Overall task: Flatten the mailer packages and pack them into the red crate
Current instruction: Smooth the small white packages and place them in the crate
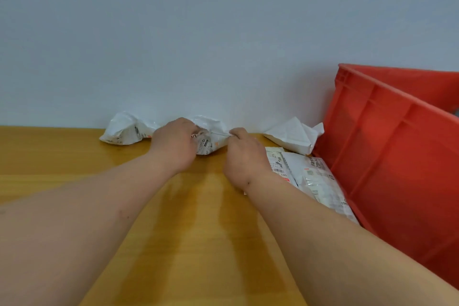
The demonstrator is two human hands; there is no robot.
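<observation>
A crumpled white mailer lies against the wall at the far edge of the wooden table. My left hand grips its left side, fingers curled over it. My right hand pinches its right edge. Another crumpled mailer sits to the left of my hands. A folded white mailer lies to the right, near the red crate. Flat mailers with labels lie beside the crate's near wall, partly under my right forearm.
The red crate stands on the table at the right, its long side wall facing me and its inside hidden. A pale wall rises directly behind the table's far edge.
</observation>
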